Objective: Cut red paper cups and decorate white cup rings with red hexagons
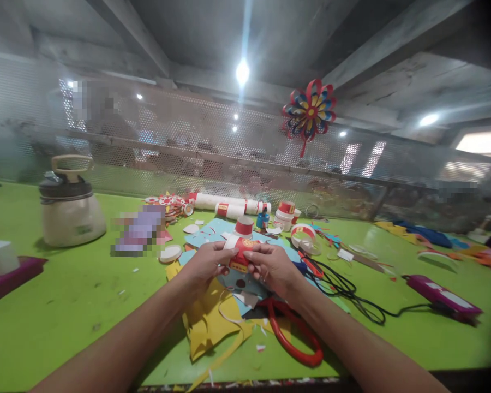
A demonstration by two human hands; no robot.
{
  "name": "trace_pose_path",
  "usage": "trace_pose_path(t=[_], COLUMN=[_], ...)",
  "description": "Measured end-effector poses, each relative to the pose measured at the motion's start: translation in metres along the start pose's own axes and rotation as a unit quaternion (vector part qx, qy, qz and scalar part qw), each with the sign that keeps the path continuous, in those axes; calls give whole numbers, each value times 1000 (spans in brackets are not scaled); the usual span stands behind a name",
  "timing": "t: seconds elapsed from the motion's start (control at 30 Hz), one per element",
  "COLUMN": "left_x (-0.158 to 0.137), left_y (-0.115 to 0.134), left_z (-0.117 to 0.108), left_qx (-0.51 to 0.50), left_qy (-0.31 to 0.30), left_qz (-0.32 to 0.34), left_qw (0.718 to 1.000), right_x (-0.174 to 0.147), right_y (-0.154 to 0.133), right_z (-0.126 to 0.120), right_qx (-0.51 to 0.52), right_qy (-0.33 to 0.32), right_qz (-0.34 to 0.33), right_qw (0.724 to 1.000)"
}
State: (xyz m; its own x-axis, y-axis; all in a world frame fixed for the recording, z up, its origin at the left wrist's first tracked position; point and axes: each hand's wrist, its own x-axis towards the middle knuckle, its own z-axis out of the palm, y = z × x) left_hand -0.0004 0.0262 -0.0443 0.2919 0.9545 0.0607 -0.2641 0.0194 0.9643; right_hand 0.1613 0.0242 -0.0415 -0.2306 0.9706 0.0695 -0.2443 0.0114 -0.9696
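Note:
Between my two hands is a white paper cup [240, 257] with a red printed band and yellow marks, lying on its side. My left hand [210, 261] pinches its left side with thumb and fingers. From the right, my right hand [273, 267] grips the red band, thumb on top. Just behind the cup stands another red and white paper cup [244, 226], upside down. Under my hands lie light blue paper [249, 285] and crumpled yellow paper [213, 322]. Large red-handled scissors [297, 341] rest below my right hand, their blades partly hidden.
A kettle-like jug [71, 210] stands at the left. Long joined white tubes [221, 202] and a small blue bottle [263, 219] lie beyond my hands. Black cable [347, 292] runs to a purple power strip [442, 297]. A paper pinwheel [311, 112] rises before the mesh screen [188, 136].

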Motion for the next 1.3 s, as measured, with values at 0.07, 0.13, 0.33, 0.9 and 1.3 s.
trace_pose_path(t=[0.07,0.13,0.33,0.9,1.3], left_x=[-1,-2,-6,-9,-15], left_y=[1,2,7,6,14], left_z=[1,1,5,14,17], left_qx=[-3,-6,-14,20,31], left_qy=[-9,-15,-17,14,-5], left_qz=[-1,0,7,58,92], left_qw=[1000,1000,1000,998,995], right_x=[0,-1,-4,-8,-15], right_y=[-2,-3,-6,-8,-13], right_z=[-1,-1,0,3,3], right_qx=[2,5,3,-12,27], right_qy=[0,2,2,-13,-46], right_qz=[1,1,-1,-61,-75], right_qw=[1000,1000,1000,998,996])
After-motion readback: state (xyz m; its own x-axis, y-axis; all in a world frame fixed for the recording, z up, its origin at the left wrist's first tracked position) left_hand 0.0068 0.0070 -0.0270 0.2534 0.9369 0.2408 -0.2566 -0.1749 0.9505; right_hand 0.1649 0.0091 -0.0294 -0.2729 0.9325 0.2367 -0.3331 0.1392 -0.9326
